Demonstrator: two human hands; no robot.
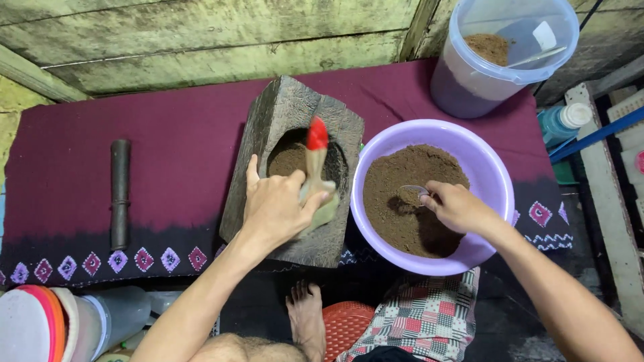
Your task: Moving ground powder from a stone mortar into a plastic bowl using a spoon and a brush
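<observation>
The left hand (278, 204) grips a wooden brush (316, 175) with a red tip over the stone mortar (295, 167), steadying it above the hollow. The right hand (456, 204) holds a spoon (416, 191), dipped into brown powder (402, 201) in the purple basin (496, 181).
</observation>
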